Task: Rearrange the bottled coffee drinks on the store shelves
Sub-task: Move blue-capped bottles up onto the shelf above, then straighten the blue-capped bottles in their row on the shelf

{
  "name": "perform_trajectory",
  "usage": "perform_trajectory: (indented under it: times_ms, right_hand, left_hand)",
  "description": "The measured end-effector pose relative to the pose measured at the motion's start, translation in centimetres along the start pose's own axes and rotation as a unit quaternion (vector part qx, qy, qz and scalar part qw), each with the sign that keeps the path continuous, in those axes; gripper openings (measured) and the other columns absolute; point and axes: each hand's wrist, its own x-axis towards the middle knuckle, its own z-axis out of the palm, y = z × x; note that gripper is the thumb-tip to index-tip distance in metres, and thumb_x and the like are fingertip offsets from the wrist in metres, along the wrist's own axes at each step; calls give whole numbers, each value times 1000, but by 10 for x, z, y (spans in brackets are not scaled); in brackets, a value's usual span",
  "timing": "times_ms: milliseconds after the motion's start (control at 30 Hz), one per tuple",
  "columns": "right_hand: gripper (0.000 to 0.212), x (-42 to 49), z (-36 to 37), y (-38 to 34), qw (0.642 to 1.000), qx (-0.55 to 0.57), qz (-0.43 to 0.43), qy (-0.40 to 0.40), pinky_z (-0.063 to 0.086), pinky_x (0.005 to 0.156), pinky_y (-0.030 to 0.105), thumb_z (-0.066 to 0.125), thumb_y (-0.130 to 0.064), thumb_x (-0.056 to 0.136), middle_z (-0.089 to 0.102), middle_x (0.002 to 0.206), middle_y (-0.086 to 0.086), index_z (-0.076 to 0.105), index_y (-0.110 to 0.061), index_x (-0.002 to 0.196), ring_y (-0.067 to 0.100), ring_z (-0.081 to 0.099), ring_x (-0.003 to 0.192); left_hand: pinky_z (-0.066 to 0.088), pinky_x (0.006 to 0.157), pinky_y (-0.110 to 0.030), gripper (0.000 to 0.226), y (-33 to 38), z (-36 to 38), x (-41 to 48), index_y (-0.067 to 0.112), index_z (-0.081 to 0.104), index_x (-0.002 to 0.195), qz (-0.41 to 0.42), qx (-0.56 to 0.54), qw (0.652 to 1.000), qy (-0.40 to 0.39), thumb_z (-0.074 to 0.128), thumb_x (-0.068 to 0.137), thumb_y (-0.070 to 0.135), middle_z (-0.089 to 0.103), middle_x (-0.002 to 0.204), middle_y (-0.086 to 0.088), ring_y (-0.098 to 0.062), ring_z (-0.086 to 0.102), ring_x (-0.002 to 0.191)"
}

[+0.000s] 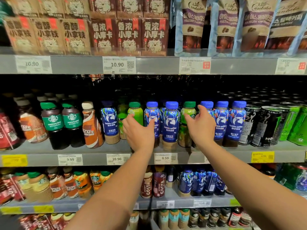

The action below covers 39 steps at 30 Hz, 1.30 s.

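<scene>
Blue-labelled coffee bottles and green-capped bottles stand in a row on the middle shelf [49, 152]. My left hand [139, 132] reaches in with fingers spread, in front of a green-capped bottle [135, 112] and a blue bottle [152, 112], holding nothing. My right hand [200, 126] is spread open too, between another green-capped bottle [188, 112] and a blue bottle [206, 106], fingertips near the blue one's neck. One blue bottle [171, 123] stands between my hands. Whether the fingers touch the bottles is unclear.
Dark bottles with green labels [53, 123] and a brown-striped bottle [91, 127] stand left; black and green cans [272, 127] stand right. Coffee cartons [103, 35] and pouches [192, 25] fill the top shelf. More bottles [197, 181] fill the lower shelves.
</scene>
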Motion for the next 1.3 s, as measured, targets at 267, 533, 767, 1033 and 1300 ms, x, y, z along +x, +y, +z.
perform_trajectory:
  times_ms: [267,533,767,1033,1300]
  right_hand:
    - [34,8,11,-14,999,1,51,15,35,65,32,64,-41,82,65,88,6,61,-13,101,28,56,82]
    - [30,3,16,-11,998,-3,60,21,38,61,31,67,-40,80,66,83,3,61,-15,97,25,60,78]
    - [42,-6,11,-13,997,6,60,39,37,63,29,70,-41,77,58,81,-6,59,-19,111,18,55,76]
    - [45,-15,3,-10,998,11,44,52,33,70,27,74,-41,75,45,97,-3,60,-17,110,12,44,82]
    - [39,-26,-2,-8,999,25,5,34,45,68,33,73,-41,74,65,94,-1,59,-20,104,18,58,83]
  left_hand:
    - [41,94,-43,66,-16,-9,20,10,39,133,-33,-11,999,3,68,80,37,45,131,-8,-28,45,122]
    - [43,89,-40,60,-30,-5,25,10,46,126,-19,0,999,-39,73,77,34,48,124,-6,-25,49,116]
    - [45,86,-39,55,-30,-10,29,11,47,124,0,11,999,-53,69,78,31,48,121,-5,-25,51,110]
    - [45,88,-41,41,-20,-18,16,11,47,120,54,6,998,-40,61,82,19,47,117,-6,-25,48,109]
    - [44,92,-39,41,-9,-19,-2,13,46,122,80,-20,992,-98,61,84,18,47,120,-4,-23,47,110]
